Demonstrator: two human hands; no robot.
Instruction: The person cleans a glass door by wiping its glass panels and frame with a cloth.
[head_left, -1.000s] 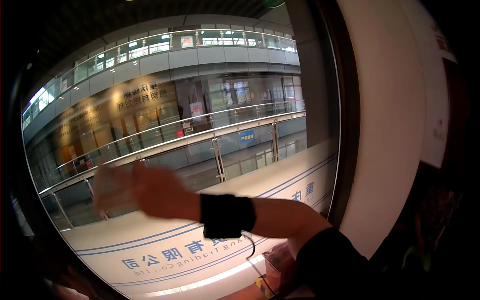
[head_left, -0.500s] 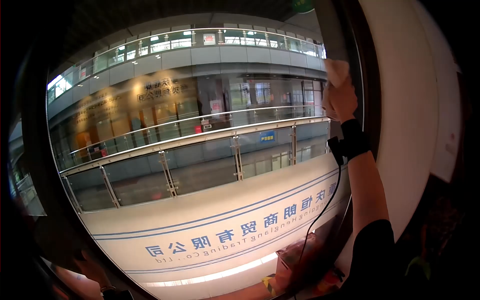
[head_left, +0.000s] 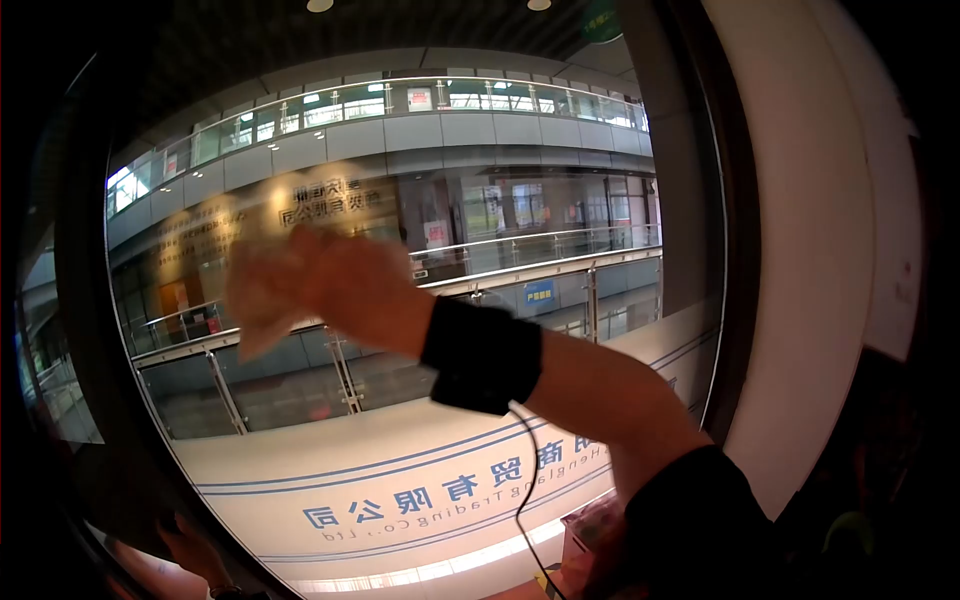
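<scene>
My right hand [head_left: 365, 290] is raised against the large window glass [head_left: 560, 410], with its fingers closed on a pale, thin cloth [head_left: 262, 295]. Motion blurs both hand and cloth. Around the right wrist is a black band with a thin dark cable hanging from it. In the dim lower left corner, my left hand [head_left: 195, 550] is near the dark window frame [head_left: 95, 400]. Its fingers appear stretched out, holding nothing visible, though part of the hand is in shadow.
The glass carries a pale band [head_left: 400, 500] with blue lettering seen in reverse. Beyond it are a railing [head_left: 550, 265] and upper walkways. A pale wall [head_left: 800, 200] stands right of the frame. A box [head_left: 590, 530] shows behind the glass, low down.
My right hand has swept with the cloth from the window's right edge across to the left part of the glass, slightly lower. My left hand stays in about the same place.
</scene>
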